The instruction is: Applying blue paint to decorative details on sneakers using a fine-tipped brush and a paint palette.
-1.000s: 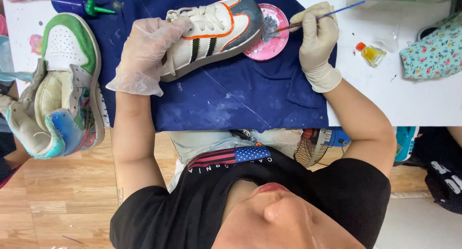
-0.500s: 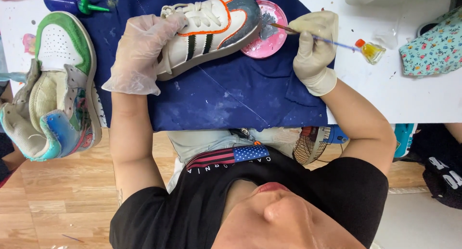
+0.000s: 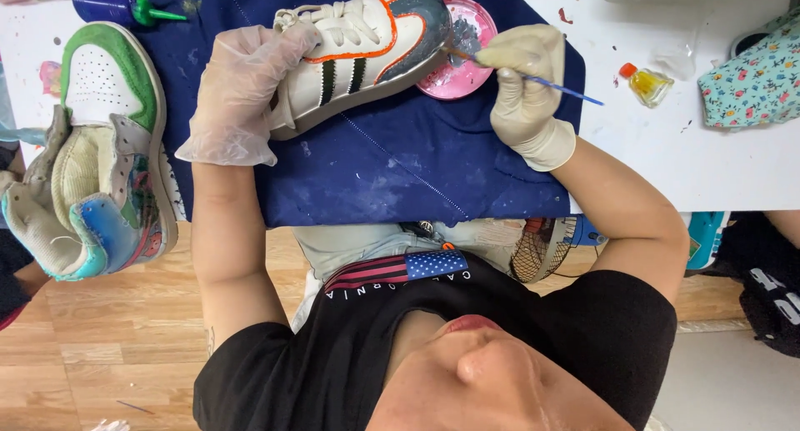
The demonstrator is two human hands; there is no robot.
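A small round fan (image 3: 540, 249) sits at the near table edge, below the navy blue work cloth (image 3: 375, 177) that covers the white table (image 3: 667, 160). On the cloth lies the white low-top sneaker with black side stripes, orange trim and a grey-painted toe (image 3: 358, 52), tilted on its side. The left hand (image 3: 242, 85), in a clear thin glove, is closed around the sneaker's heel and collar. The right hand (image 3: 525, 81), in a cream glove, pinches a thin blue-handled paintbrush (image 3: 546, 82); the brush tip meets the grey toe. Just behind the toe, a round pink paint dish (image 3: 467, 52) rests on the cloth, partly covered by the sneaker.

Left of the cloth, a green, white and multicoloured high-top sneaker (image 3: 96, 156) overhangs the table edge. Farther back stands a blue squeeze bottle with a green nozzle (image 3: 117, 6). To the right stand a small yellow bottle with an orange cap (image 3: 646, 82) and a floral fabric pouch (image 3: 754, 77). The floor is wood plank (image 3: 100, 348).
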